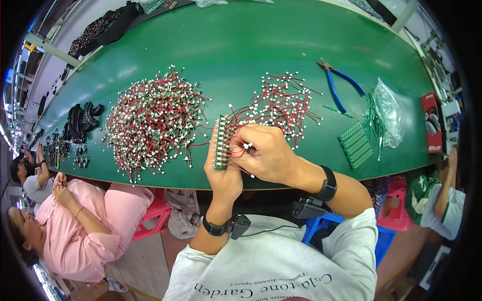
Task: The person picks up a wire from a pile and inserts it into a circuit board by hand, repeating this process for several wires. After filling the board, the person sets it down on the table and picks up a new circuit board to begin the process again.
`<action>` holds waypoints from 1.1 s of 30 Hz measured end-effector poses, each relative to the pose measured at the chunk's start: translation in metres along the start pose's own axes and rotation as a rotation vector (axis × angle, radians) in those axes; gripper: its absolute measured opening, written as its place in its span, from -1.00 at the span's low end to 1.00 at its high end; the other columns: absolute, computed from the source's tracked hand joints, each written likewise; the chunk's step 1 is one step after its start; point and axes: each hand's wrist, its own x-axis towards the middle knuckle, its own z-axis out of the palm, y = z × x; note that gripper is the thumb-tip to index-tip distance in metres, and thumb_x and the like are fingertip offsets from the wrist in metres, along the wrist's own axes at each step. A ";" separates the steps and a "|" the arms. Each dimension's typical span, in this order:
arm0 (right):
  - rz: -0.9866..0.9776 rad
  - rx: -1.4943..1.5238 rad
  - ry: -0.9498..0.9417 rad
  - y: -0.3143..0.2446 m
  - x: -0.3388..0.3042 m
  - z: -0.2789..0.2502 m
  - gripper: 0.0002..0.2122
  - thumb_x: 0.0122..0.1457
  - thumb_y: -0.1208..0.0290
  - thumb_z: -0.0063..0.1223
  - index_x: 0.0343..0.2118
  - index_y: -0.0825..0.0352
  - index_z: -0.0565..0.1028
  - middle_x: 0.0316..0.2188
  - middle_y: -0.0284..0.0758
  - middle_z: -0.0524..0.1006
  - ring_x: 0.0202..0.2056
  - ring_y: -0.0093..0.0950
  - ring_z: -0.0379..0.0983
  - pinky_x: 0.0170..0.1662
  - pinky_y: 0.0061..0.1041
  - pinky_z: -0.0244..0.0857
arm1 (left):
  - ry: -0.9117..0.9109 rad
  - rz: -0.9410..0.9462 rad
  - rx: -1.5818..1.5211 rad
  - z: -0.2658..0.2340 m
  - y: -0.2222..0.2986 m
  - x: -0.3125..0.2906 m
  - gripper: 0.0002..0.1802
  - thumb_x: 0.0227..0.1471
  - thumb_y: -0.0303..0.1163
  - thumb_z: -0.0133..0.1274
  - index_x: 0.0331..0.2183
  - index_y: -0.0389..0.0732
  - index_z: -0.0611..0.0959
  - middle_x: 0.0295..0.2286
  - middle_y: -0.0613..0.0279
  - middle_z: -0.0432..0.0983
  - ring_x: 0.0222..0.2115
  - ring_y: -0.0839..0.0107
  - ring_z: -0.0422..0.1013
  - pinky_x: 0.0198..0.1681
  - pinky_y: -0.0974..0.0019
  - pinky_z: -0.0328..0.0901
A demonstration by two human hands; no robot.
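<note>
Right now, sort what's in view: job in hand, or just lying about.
Job in hand:
green circuit strip in the left hand
red wires at the right hand
likely also: left wire pile, right wire pile, green board panel

Apparently lying about:
blue-handled cutters
clear plastic bag
red box

Green strip (221, 143) — blue-handled pliers (335, 89).

board strip (221, 144): narrow, green, lined with small white parts; held upright in the left hand's (227, 181) grip, long side running away from the body | red leads (242, 114): thin, white-tipped, curving rightward above that grip | white plug (247, 145): at the right hand's (268, 154) curled fingers, contact unclear
</note>
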 end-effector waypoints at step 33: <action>-0.197 -0.349 0.033 -0.002 -0.003 -0.011 -0.86 -0.07 0.57 0.22 -0.47 0.36 0.44 -0.54 -0.28 0.41 -0.57 -0.33 0.41 -0.56 -0.41 0.30 | -0.046 0.089 0.207 0.005 0.011 0.000 -0.54 0.06 -0.65 -0.09 0.04 -0.42 0.38 -0.33 0.27 0.50 -0.35 0.60 0.38 -0.26 0.51 0.30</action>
